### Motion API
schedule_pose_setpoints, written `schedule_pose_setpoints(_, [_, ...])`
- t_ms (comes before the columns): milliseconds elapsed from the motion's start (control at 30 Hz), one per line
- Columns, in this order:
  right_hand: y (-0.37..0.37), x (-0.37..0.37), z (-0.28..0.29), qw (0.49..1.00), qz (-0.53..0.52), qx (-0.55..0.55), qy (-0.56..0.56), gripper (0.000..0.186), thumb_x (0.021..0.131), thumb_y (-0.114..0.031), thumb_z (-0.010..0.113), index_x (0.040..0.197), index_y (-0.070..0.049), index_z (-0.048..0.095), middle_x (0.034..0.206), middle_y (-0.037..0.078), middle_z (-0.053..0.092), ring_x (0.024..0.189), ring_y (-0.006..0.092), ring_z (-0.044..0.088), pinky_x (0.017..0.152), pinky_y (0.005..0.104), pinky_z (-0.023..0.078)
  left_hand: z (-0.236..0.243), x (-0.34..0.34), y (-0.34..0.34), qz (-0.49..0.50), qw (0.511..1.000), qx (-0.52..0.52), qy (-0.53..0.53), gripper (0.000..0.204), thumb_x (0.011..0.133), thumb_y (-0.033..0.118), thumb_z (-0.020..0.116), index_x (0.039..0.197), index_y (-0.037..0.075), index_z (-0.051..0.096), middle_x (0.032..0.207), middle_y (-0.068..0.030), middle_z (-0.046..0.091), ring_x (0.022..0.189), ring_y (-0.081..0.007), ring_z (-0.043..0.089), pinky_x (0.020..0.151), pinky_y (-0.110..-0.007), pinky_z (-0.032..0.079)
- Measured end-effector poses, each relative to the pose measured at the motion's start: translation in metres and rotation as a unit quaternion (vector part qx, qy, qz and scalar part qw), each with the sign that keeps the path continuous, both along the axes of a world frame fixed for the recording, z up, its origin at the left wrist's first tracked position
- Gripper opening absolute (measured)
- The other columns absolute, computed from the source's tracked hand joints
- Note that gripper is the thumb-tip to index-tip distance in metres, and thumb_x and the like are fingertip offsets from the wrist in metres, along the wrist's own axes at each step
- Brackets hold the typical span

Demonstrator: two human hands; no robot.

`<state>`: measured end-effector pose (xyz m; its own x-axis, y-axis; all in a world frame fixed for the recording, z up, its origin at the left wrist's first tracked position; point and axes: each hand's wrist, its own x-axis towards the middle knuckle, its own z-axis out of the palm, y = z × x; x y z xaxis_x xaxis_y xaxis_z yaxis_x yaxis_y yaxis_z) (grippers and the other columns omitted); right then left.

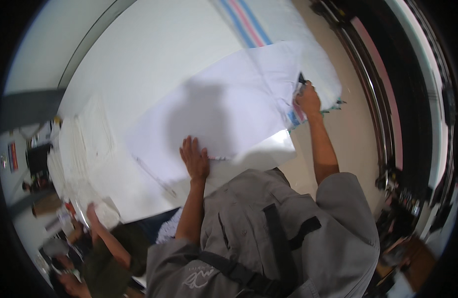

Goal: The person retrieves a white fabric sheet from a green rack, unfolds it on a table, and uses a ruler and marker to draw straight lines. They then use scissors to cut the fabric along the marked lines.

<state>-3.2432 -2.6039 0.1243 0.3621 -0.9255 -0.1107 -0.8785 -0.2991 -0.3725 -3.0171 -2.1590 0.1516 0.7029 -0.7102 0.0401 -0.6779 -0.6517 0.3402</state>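
A white cloth lies spread over a white table, with a shadow across its middle. My left hand rests flat on the cloth's near edge, fingers stretched out. Beside its thumb shows a small strip with dark and reddish marks. At the cloth's far right corner, my right hand is closed. A dark piece sticks out past its fingers; what it belongs to is hidden. Under that hand the cloth is rumpled, and a blue and pink patch shows below it.
A bulky white sack with blue and pink stripes lies at the far right. Piled white cloth covers the table's left end. A thin rod lies near the front edge. Another person works at lower left. A long rail machine stands right.
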Motion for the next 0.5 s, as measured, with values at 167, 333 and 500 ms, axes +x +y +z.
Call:
schedule_pose_setpoints(167, [-0.011,-0.052,0.021,0.995,0.038,0.042,0.087,0.049,0.078,-0.026,0.080,0.116,0.001,0.067,0.113,0.029,0.072,0.106,0.0449,0.070,0.090,0.0513,0.056,-0.004,0.003,-0.001,-0.004,1.000,0.000,-0.023,0.056,0.103,0.030,0.060,0.151,0.005,0.048,0.164,-0.0153,0.036,0.156,-0.0347,0.028,0.128,-0.058,0.016])
schedule_pose_setpoints(333, [0.023,-0.127,0.023,0.994,0.045,-0.002,0.095,0.053,0.075,-0.027,0.082,0.117,0.002,0.069,0.106,0.027,0.074,0.098,0.0428,0.073,0.087,0.0494,0.057,-0.006,0.000,-0.004,0.007,0.999,-0.048,0.011,0.054,0.105,0.033,0.057,0.150,0.004,0.049,0.162,-0.0161,0.038,0.156,-0.0350,0.027,0.128,-0.058,0.017])
schedule_pose_setpoints(500, [0.056,-0.176,0.020,0.966,-0.065,0.239,-0.070,0.037,0.092,-0.028,0.073,0.111,0.004,0.070,0.095,0.014,0.073,0.084,0.0260,0.073,0.073,0.0377,0.059,0.010,0.003,0.014,-0.001,0.984,-0.172,0.042,0.055,0.105,0.033,0.058,0.148,0.001,0.049,0.159,-0.0173,0.040,0.155,-0.0377,0.029,0.126,-0.060,0.020])
